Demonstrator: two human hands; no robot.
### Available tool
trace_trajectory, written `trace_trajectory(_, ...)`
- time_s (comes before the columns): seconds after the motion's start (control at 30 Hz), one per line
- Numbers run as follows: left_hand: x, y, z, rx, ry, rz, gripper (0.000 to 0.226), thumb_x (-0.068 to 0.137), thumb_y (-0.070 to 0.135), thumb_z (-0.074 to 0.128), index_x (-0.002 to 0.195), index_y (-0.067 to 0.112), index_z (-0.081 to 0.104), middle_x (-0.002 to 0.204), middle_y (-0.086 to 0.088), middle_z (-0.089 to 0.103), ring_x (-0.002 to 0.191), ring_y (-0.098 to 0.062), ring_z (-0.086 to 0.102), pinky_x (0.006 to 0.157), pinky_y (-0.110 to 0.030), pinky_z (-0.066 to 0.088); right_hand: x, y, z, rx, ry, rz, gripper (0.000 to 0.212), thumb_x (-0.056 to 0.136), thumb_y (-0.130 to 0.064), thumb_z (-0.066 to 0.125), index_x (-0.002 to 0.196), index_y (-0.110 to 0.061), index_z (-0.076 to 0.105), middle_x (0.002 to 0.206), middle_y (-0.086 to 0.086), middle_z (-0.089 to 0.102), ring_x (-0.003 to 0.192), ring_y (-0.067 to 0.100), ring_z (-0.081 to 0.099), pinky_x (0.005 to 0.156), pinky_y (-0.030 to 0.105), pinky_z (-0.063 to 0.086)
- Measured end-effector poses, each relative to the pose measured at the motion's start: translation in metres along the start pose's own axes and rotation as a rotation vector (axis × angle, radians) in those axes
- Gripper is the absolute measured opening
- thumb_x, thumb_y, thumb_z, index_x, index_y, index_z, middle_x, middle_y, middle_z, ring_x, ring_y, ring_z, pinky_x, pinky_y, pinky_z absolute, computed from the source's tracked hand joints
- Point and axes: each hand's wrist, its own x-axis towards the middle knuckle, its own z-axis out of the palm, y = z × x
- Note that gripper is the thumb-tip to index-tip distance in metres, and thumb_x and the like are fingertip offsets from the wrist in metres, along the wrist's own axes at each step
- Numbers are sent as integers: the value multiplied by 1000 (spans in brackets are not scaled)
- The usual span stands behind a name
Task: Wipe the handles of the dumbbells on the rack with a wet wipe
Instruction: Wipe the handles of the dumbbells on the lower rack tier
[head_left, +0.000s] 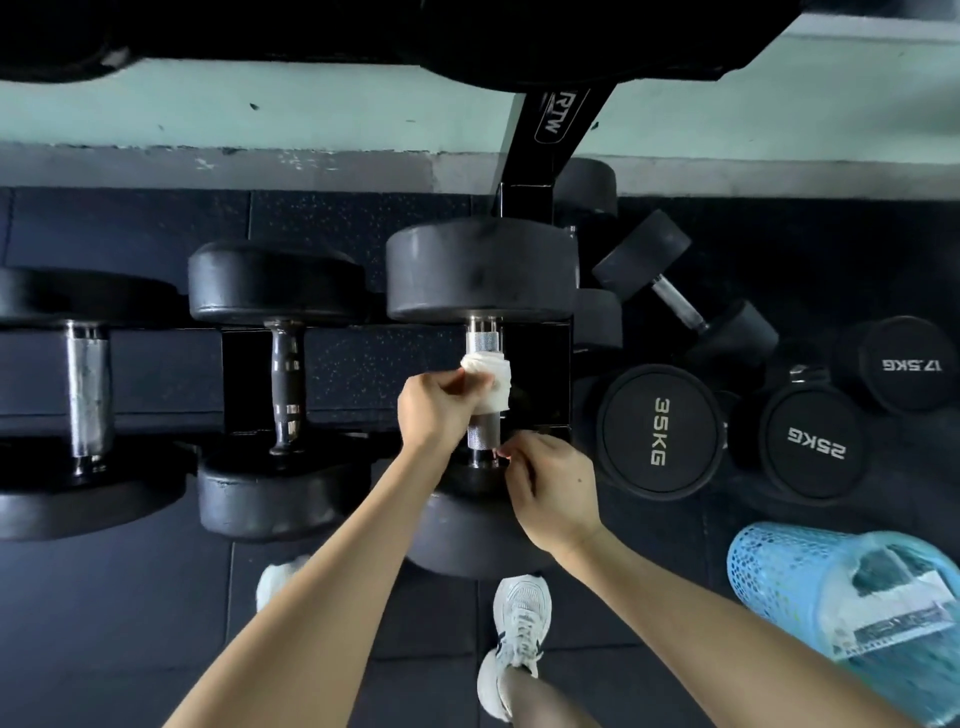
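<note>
Three black dumbbells lie on the low rack (563, 374). The right one has a knurled silver handle (482, 340) with a white wet wipe (491, 379) wrapped round its middle. My left hand (434, 410) grips the wipe and the handle from the left side. My right hand (550, 486) sits at the near end of the same handle, fingers curled, fingertips touching the metal by the collar. The middle dumbbell has a dark handle (287, 384), and the left one a worn chrome handle (88, 395).
Loose dumbbells marked 35KG (658, 431), 25KG (815, 444) and 17.5KG (911, 364) lie on the floor to the right. A blue mesh basket (779, 566) with a plastic bag stands at lower right. My white shoes (519, 629) are below the rack. An upper rack shelf (467, 36) overhangs.
</note>
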Motion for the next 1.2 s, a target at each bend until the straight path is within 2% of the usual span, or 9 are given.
trace_trajectory(0.13, 3, 15, 0, -298, -41, -137, 26, 81, 28, 73, 99, 8, 73, 82, 2, 70, 79, -13, 65, 80, -38, 57, 1, 0, -1, -7, -3, 3, 32, 75, -22, 36, 71, -11, 66, 67, 2, 65, 59, 24, 60, 48, 32, 48)
trace_trajectory(0.23, 23, 26, 0, -398, -40, -167, 36, 85, 29, 68, 113, 6, 67, 100, 3, 66, 86, -7, 58, 74, -12, 50, 0, -1, -2, -25, 25, 1, 33, 74, -21, 36, 70, -13, 68, 67, -3, 65, 58, 17, 59, 47, 23, 45)
trace_trajectory(0.37, 44, 19, -6, -558, -224, -239, 31, 83, 26, 71, 105, 4, 69, 108, -6, 68, 99, -15, 64, 95, -30, 50, -1, 1, 0, -5, 51, 27, 35, 75, -21, 35, 72, -12, 69, 69, -5, 66, 60, 14, 59, 51, 27, 45)
trace_trajectory(0.5, 46, 1, -10, -640, -504, -176, 31, 93, 22, 58, 114, 0, 63, 104, -8, 68, 93, -14, 63, 90, -26, 50, -3, 4, 3, 54, 54, 37, 36, 77, -22, 35, 73, -8, 69, 73, -4, 68, 65, 13, 62, 59, 27, 47)
trace_trajectory(0.7, 25, -21, -12, -240, -343, -43, 44, 84, 33, 68, 118, 6, 64, 105, 2, 67, 88, -5, 62, 75, -10, 50, -4, 8, 3, 38, 46, -16, 33, 83, -18, 38, 75, -6, 68, 66, -2, 64, 60, 14, 59, 55, 28, 46)
trace_trajectory(0.8, 17, -31, -17, -168, -412, 84, 35, 83, 35, 69, 105, 8, 71, 96, 1, 71, 88, -4, 61, 78, -16, 48, -4, 7, 4, 24, 47, -6, 34, 84, -20, 38, 76, -7, 68, 64, -5, 60, 57, 9, 53, 55, 24, 42)
trace_trajectory(0.97, 24, -23, -29, -86, -566, 161, 9, 86, 22, 69, 81, 14, 68, 59, 20, 59, 56, 12, 52, 58, -5, 39, -3, 9, 3, 38, 14, -8, 33, 84, -20, 39, 79, -8, 69, 65, -5, 61, 59, 10, 55, 54, 26, 45)
trace_trajectory(1.13, 21, -22, -33, -238, -696, 63, 21, 89, 15, 64, 106, 3, 68, 82, 9, 69, 71, 7, 62, 68, -8, 47, -5, 8, 4, 86, 40, 73, 34, 85, -23, 38, 84, -11, 70, 71, -11, 61, 64, 5, 56, 60, 21, 43)
trace_trajectory(1.2, 17, -26, -30, -142, -649, 61, 18, 88, 21, 65, 94, 5, 70, 72, 6, 65, 63, 2, 59, 64, -10, 44, -6, 7, 4, 103, 91, 144, 38, 84, -24, 36, 86, -11, 71, 79, -7, 68, 74, 11, 62, 67, 29, 49)
